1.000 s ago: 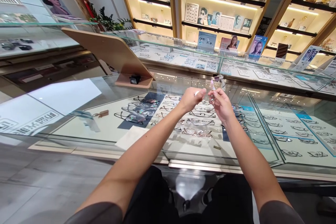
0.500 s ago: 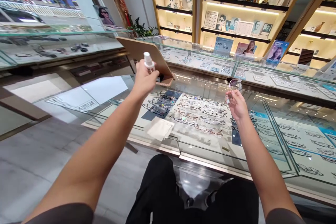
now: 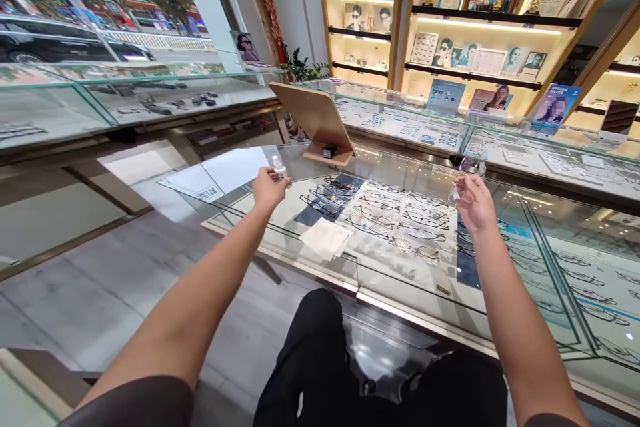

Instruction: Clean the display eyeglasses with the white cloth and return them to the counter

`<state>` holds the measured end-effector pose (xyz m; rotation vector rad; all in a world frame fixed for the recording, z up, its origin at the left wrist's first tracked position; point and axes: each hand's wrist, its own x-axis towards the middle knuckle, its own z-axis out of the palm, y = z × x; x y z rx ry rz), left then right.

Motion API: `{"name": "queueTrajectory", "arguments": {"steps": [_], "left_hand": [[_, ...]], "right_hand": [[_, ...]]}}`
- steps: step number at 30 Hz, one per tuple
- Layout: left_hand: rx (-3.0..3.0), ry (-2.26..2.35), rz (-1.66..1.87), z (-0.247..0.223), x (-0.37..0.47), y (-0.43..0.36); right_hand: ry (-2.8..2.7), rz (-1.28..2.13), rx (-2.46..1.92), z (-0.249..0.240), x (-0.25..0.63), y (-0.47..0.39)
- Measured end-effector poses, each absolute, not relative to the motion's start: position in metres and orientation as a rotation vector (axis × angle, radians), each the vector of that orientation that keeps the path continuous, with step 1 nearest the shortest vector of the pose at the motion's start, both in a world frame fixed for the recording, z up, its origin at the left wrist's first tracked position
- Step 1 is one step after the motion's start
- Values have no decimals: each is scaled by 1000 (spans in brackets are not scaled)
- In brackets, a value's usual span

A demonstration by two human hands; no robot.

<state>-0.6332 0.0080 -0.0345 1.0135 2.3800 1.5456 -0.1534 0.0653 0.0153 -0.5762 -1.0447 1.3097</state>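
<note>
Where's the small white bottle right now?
In the head view, the small white bottle is left of centre, in the grip of the left hand, over the glass counter and left of the tilted brown board.

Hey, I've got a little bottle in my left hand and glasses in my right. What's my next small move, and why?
I'd probably set the bottle down on the glass counter and let go. Your right hand already holds the glasses, and the pale cloth lies unheld, so your left hand would likely be more useful free.
</note>
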Motion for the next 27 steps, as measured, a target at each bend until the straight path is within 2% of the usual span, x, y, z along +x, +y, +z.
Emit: {"name": "queueTrajectory", "arguments": {"steps": [10, 15, 17, 27], "left_hand": [[1025, 2385, 1464, -37, -630, 5], [948, 2610, 1715, -31, -610, -13], [1081, 2554, 1722, -29, -602, -24], [2273, 1485, 577, -21, -561, -68]], "right_hand": [[-1072, 1295, -565, 12, -149, 71], [-1095, 1281, -565, 12, -147, 73], [-1093, 1285, -570, 13, -147, 72], [-1106, 1308, -592, 12, -149, 71]]}}
